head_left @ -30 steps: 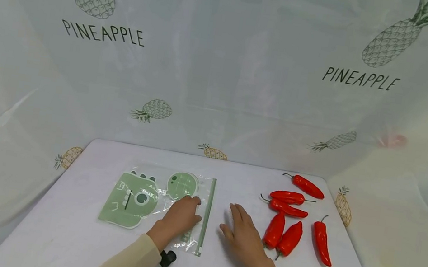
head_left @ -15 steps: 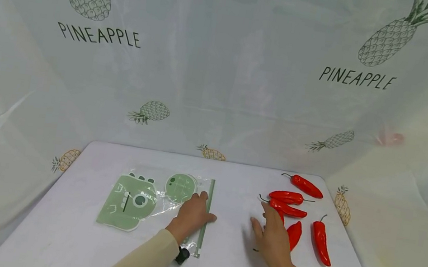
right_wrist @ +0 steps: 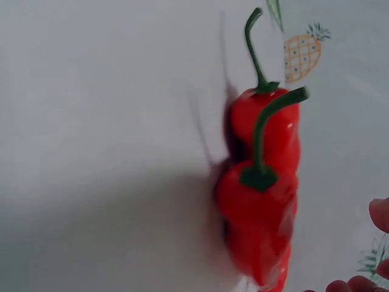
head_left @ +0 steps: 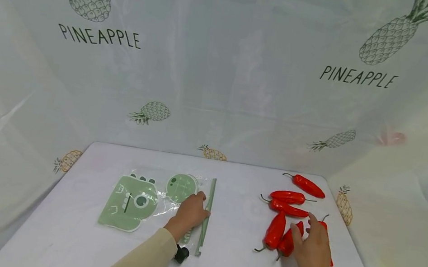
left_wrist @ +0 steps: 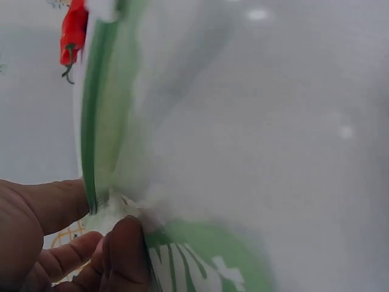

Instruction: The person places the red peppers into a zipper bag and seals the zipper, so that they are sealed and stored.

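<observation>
Bag [head_left: 148, 204]: clear, green-printed, flat on the tabletop [head_left: 240, 242].
Left hand [head_left: 188, 214]: at the bag's right edge, thumb and finger close together, pinching the plastic by the strip.
Strip [head_left: 211, 192]: green, along the bag's right edge, looking parted beside the left hand.
Peppers: six, red, all right of the bag and apart from it; two lie crosswise [head_left: 287, 197] [head_left: 289, 209], two point toward the near side [head_left: 275, 231] [head_left: 289, 242], one sits farthest back [head_left: 308, 186].
Right hand [head_left: 313, 254]: well right of the bag, fingers spread and slightly bent above the peppers, holding nothing.
Rightmost pepper [head_left: 325, 226]: farthest from the bag, partly hidden by the right hand.
</observation>
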The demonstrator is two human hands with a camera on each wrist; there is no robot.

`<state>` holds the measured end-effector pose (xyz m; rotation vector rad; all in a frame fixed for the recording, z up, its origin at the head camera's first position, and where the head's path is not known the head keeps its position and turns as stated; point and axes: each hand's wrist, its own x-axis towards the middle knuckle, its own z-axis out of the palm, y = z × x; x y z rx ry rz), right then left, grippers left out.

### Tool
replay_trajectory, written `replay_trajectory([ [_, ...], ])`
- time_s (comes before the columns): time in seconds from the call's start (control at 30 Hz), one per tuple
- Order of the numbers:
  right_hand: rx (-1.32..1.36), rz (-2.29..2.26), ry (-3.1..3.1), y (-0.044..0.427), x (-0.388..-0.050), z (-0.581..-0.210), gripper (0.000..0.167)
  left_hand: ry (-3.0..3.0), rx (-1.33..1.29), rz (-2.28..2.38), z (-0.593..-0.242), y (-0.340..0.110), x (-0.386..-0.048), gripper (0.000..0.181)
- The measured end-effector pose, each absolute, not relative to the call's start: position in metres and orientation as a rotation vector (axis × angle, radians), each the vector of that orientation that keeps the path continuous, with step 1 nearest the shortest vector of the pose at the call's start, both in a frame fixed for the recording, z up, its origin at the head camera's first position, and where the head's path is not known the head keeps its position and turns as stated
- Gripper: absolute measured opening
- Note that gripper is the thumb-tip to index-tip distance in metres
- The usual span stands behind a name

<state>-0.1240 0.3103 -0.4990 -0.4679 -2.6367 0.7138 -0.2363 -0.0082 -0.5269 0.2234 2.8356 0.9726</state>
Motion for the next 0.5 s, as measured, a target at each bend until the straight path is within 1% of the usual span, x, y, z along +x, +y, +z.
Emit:
replay_trajectory([
  [0.2, -0.687, 0.749, -2.740, 0.317, -0.126, -0.510, 0.086, 2.827, 0.204, 0.988, -0.530, -0.010, -0.239, 0.041],
  [0.33, -0.727, 0.770, -2.782, 0.319, -0.127, -0.516, 0.091, 2.828, 0.221, 1.015, -0.533, -0.015, -0.241, 0.032],
  [0.5, -0.733, 0.778, -2.813, 0.321, -0.128, -0.520, 0.094, 2.802, 0.268, 1.135, -0.537, -0.025, -0.244, 0.023],
])
